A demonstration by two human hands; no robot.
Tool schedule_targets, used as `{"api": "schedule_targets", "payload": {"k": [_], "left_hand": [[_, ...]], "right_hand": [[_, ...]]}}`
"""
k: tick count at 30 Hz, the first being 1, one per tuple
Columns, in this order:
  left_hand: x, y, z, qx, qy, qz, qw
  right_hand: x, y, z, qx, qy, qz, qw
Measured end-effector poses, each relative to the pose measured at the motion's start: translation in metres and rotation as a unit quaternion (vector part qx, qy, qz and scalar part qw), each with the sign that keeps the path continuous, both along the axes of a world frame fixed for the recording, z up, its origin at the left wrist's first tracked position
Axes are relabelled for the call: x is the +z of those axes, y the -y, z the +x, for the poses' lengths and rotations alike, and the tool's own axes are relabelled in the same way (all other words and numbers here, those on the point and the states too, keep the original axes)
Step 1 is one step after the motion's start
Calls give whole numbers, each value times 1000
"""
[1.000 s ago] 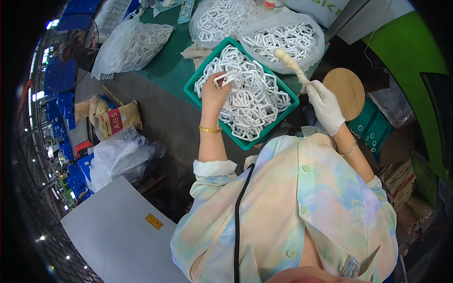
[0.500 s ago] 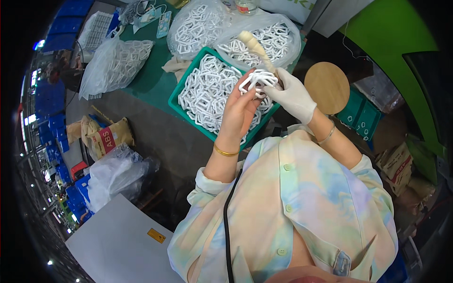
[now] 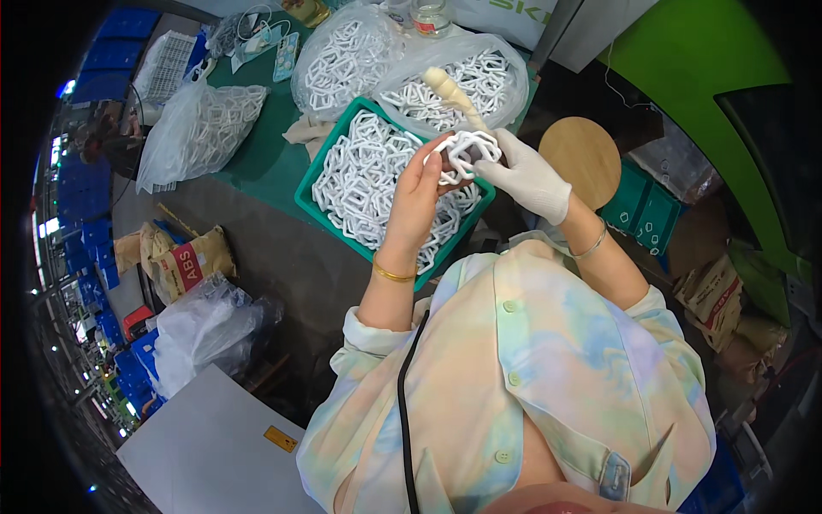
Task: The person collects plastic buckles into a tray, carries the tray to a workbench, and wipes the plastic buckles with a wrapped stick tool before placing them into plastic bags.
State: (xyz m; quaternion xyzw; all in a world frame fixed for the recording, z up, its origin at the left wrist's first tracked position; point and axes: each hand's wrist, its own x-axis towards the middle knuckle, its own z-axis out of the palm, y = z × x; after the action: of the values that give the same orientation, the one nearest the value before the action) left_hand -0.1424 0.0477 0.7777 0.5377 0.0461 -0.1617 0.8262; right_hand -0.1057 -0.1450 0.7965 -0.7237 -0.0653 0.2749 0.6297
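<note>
My bare left hand, with a gold bangle at the wrist, is closed on a small cluster of white angular plastic rings. My right hand wears a white glove and grips a cream-coloured, wrapped tapered handle that sticks out away from me. Its thumb rests against the rings; whatever the handle's near end carries is hidden by the fingers. Both hands are over the right side of a green crate heaped with loose white rings.
Beyond the crate lie two open clear bags of white rings, with a glass jar behind. A tied bag sits left on the green table. On the right are a round wooden stool top and a green tray.
The view has shifted slightly, moving the scene left. The rings in my left hand have turned and show their openings more. Both hands keep their hold.
</note>
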Motion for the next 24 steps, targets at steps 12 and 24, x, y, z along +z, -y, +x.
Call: {"api": "schedule_targets", "payload": {"k": [12,24], "left_hand": [[11,22,0,-17,58,188,980],[39,27,3,98,307,346,881]], "right_hand": [[-6,-5,-3,-3,17,-7,1000],[17,-12,-21,-91,100,20,991]]}}
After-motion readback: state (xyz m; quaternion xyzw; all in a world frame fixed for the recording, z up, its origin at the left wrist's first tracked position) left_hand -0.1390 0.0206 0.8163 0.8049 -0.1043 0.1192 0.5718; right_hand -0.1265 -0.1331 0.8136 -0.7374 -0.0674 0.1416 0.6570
